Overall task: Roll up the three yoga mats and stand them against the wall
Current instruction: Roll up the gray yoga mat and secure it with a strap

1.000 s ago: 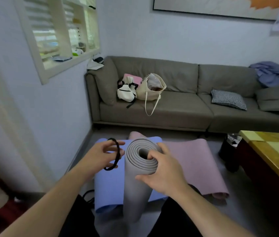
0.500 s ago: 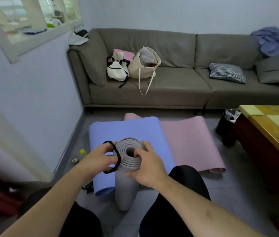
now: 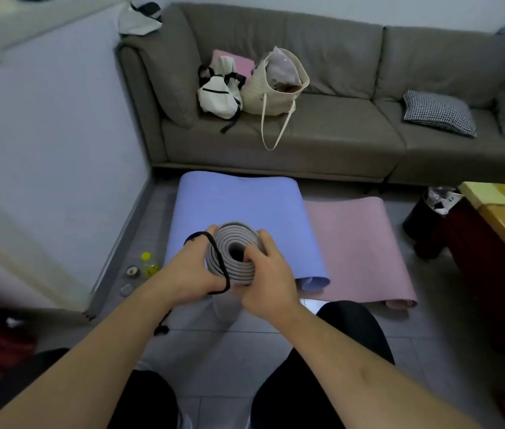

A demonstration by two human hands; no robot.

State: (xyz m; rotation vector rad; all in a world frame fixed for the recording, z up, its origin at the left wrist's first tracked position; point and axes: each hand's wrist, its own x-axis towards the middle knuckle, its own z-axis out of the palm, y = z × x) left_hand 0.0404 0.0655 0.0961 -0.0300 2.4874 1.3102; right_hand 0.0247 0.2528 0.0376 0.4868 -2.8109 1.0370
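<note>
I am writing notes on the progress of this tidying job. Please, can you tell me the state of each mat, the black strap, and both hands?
grey mat: rolled up, held upright on its end
blue mat: unrolled, flat on the floor
pink mat: unrolled, flat, near end curling
black strap: loop lying across the grey roll's top, not yet around it
left hand: holds the strap
right hand: grips the roll's top

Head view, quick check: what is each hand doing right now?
Left hand: holds a black elastic loop at the rolled grey yoga mat.
Right hand: grips the rolled grey yoga mat's top end.
</note>
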